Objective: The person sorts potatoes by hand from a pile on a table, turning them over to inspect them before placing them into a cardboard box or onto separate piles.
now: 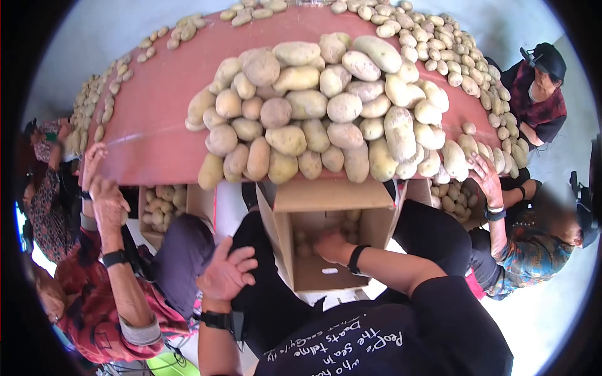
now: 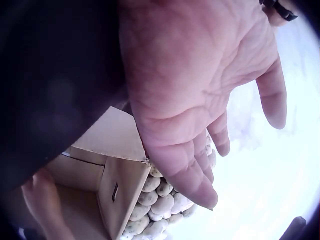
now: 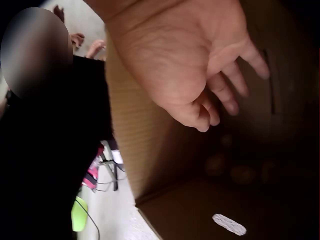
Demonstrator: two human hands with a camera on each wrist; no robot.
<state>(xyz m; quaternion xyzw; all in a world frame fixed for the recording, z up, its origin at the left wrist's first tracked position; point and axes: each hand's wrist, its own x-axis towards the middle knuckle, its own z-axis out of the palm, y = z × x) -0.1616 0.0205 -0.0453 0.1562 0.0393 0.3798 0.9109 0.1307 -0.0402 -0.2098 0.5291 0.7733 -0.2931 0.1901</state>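
Observation:
My right hand (image 1: 332,246) reaches into an open cardboard box (image 1: 285,250) between my knees. The right wrist view shows this hand (image 3: 185,65) with loosely bent fingers and nothing in them. A few potatoes (image 3: 242,174) lie deep in the dim box, apart from the fingertips. My left hand (image 1: 227,272) hovers over my lap, left of the box, palm up and fingers spread, holding nothing. Beyond the box a big heap of potatoes (image 1: 307,104) covers the near side of the red table (image 1: 157,113). Its front row sits right above the box's raised flap (image 1: 332,195).
More potatoes (image 1: 426,44) line the table's far and side edges. Boxes of potatoes (image 1: 164,207) stand under the table on both sides. People sit close by, one person's hand (image 1: 110,207) raised at left, another's hand (image 1: 488,178) near the potatoes at right.

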